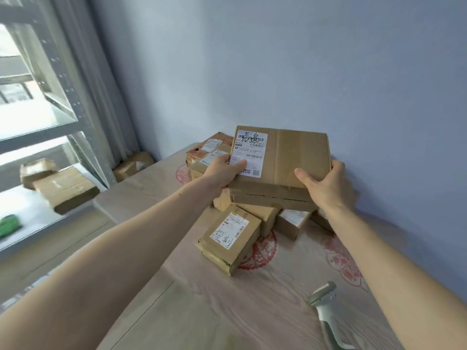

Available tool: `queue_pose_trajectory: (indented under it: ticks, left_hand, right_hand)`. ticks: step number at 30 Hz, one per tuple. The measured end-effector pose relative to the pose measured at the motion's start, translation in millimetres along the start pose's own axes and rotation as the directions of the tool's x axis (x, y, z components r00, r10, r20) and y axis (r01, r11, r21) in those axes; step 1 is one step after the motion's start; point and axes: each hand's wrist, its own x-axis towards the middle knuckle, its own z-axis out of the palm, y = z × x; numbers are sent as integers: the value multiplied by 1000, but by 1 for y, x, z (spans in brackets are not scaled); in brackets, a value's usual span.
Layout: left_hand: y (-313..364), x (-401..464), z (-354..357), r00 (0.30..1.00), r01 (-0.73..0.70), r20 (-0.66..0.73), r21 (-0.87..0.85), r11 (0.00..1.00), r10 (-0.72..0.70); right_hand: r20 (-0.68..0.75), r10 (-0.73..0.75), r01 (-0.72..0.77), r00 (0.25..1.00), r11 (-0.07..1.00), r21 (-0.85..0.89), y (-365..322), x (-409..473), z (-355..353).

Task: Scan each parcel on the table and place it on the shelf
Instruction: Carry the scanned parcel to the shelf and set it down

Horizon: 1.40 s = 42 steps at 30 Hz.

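A flat brown cardboard parcel (pixel 290 157) with a white shipping label is tilted up above the pile on the table. My left hand (pixel 222 170) grips its left edge, thumb on the label. My right hand (pixel 326 183) grips its right corner, thumb on top. Beneath it lie several smaller brown parcels; the nearest one (pixel 230 238) carries a label with handwriting. A grey handheld scanner (pixel 326 311) lies on the table at the lower right, untouched. The grey metal shelf (pixel 63 117) stands at the left and holds parcels (pixel 63 188) on a lower level.
The table (pixel 202 311) wears a pale wood-grain cover with red round patterns. A blue-grey wall runs close behind the pile. Another parcel (pixel 134 165) sits in the corner between shelf and table. A green object (pixel 10 226) lies on the shelf's lower left.
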Motion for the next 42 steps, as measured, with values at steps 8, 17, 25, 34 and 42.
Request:
queue_pose_trajectory:
  ticks: [8, 17, 25, 34, 42]
  left_hand:
    - [-7, -62, -170, 949, -23, -315, -31, 999, 12]
    - [-23, -148, -376, 821, -47, -570, -25, 999, 24]
    - [-13, -196, -521, 694, -119, -718, -38, 992, 55]
    - [25, -191, -642, 607, -175, -782, 41, 984, 141]
    - [69, -128, -731, 488, -230, -850, 93, 969, 197]
  right_hand:
    - [142, -271, 270, 952, 962, 26, -136, -64, 85]
    - [248, -473, 434, 845, 879, 199, -290, -176, 196]
    - [260, -631, 545, 731, 769, 334, -425, -241, 261]
    - [150, -736, 639, 660, 655, 403, -556, -251, 326]
    - [86, -751, 614, 655, 595, 518, -665, -215, 377]
